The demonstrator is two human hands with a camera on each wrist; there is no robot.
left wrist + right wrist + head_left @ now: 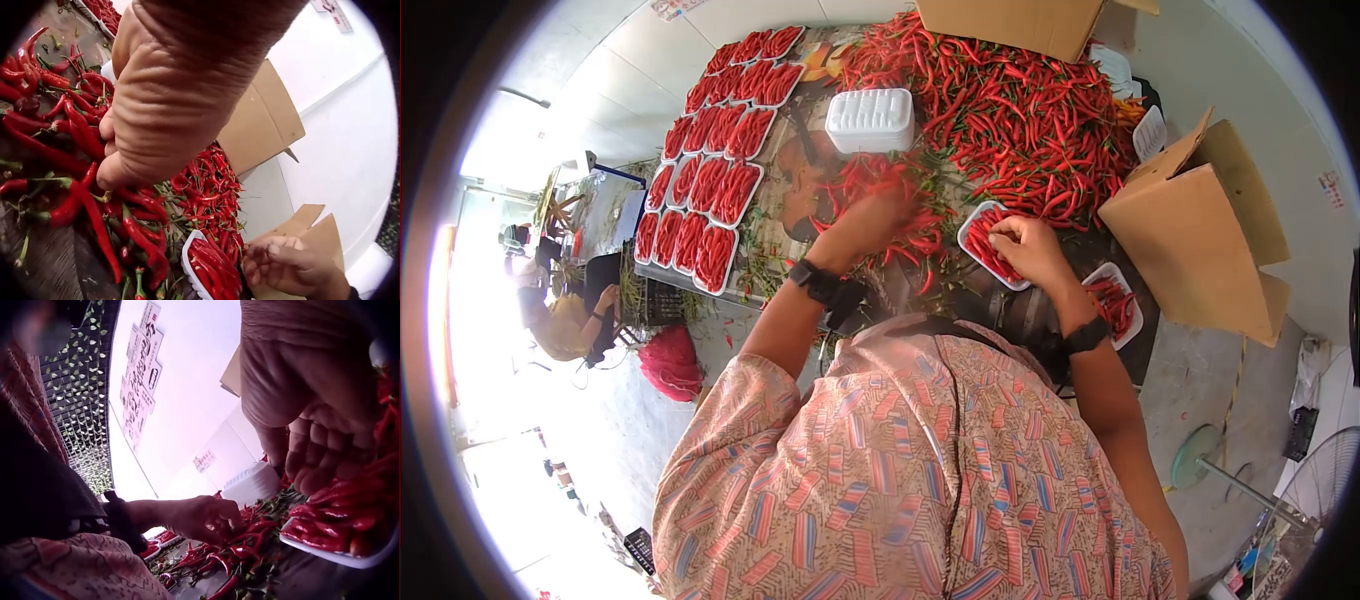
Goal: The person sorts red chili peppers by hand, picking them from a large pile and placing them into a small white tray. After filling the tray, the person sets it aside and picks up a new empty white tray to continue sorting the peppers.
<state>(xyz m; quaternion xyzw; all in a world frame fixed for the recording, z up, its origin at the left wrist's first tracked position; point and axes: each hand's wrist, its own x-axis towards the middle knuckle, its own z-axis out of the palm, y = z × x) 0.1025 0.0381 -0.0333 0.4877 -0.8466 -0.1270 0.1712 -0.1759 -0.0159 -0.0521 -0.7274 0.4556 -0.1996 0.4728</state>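
My left hand (878,215), blurred in the head view, reaches into a loose heap of red chili peppers (925,240). In the left wrist view its bent fingertips (107,178) are right at the peppers; I cannot tell whether it grips one. My right hand (1032,250) is over a white foam tray (966,236) filled with red chilies (337,515). Its fingers hang loosely curved, tips close over the tray's chilies, and no pepper shows held in them.
A large chili pile (1030,130) covers the table's back right. Stacked white trays (870,120) stand behind my left hand. Rows of filled trays (725,190) line the left. Another tray (1135,325) lies by my right forearm, near an open cardboard box (1190,240).
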